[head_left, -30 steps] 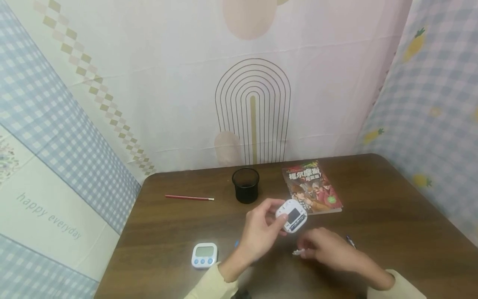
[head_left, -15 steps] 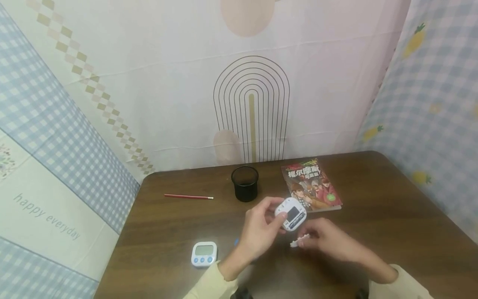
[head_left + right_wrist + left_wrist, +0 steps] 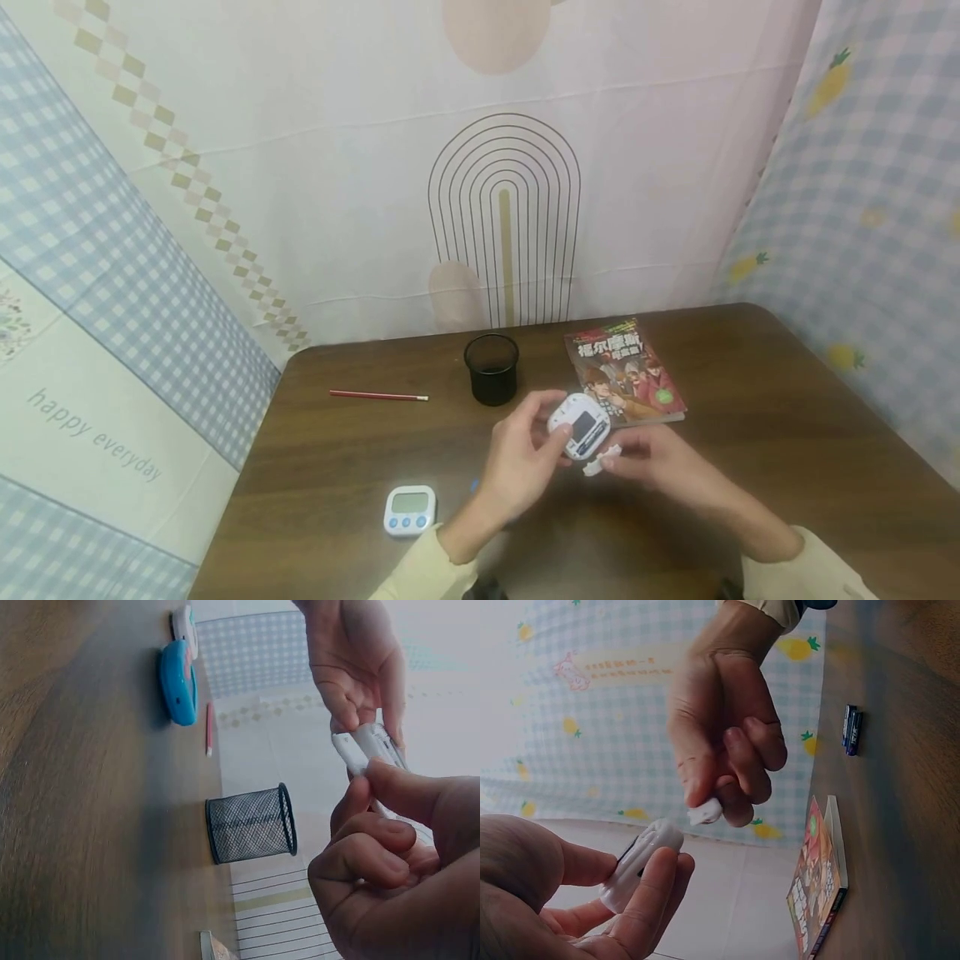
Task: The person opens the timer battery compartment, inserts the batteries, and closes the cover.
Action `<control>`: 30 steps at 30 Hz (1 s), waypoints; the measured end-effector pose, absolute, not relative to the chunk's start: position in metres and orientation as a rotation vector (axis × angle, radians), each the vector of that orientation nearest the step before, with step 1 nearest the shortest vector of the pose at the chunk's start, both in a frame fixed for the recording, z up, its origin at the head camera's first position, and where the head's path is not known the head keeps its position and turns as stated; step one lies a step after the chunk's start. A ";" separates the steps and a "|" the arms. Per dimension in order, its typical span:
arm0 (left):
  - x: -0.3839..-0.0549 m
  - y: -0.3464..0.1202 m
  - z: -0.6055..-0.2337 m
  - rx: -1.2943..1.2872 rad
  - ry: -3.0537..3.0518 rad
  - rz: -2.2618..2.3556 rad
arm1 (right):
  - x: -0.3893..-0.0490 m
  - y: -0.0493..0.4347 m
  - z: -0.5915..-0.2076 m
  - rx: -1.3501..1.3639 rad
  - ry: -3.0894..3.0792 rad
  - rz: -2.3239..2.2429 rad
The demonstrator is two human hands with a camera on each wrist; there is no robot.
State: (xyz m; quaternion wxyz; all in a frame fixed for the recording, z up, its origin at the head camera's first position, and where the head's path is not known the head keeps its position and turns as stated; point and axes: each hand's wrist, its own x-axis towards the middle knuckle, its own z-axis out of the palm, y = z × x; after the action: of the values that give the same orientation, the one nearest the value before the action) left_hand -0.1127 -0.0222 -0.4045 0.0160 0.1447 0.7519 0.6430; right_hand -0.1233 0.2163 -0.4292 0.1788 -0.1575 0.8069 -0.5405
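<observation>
My left hand (image 3: 517, 462) holds a white digital timer (image 3: 574, 408) above the table, its back turned up. The battery compartment on that back is uncovered, and a battery shows inside it. Between thumb and forefinger of my right hand (image 3: 667, 468) is a small white battery cover (image 3: 602, 461), close to the timer's lower right edge. In the left wrist view a narrow gap separates the cover (image 3: 705, 812) from the timer (image 3: 641, 862). Two dark blue batteries (image 3: 851, 730) lie on the table there. A second white timer (image 3: 410, 510) with blue buttons lies to the left.
Behind my hands stands a black mesh pen cup (image 3: 494, 379), with a comic-style book (image 3: 630, 371) to its right. A red pencil (image 3: 378, 395) lies at the left. The right wrist view shows a blue rounded object (image 3: 178, 682) near the second timer.
My right hand has risen toward the timer with the battery cover. The left hand keeps holding the timer, nearly in place, shifted slightly left and up.
</observation>
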 end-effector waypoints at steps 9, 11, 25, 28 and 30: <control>-0.113 -0.023 -0.406 0.499 2.359 1.967 | -0.122 0.215 -0.428 -0.352 2.194 -1.721; -0.113 -0.022 -0.406 0.502 2.353 1.969 | -0.122 0.214 -0.429 -0.354 2.173 -1.752; -0.110 -0.021 -0.407 0.492 2.327 1.986 | -0.123 0.212 -0.432 -0.362 1.988 -1.890; -0.110 -0.019 -0.407 0.504 2.320 1.979 | -0.123 0.213 -0.433 -0.336 1.978 -1.905; -0.109 -0.019 -0.407 0.500 2.314 1.968 | -0.122 0.213 -0.432 -0.296 1.986 -1.899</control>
State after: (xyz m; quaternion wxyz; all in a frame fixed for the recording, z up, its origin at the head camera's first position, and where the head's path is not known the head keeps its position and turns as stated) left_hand -0.1095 -0.0185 -0.4068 0.0316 0.1624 0.7513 0.6389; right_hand -0.1221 0.2127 -0.4319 0.1879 -0.1052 0.7057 -0.6750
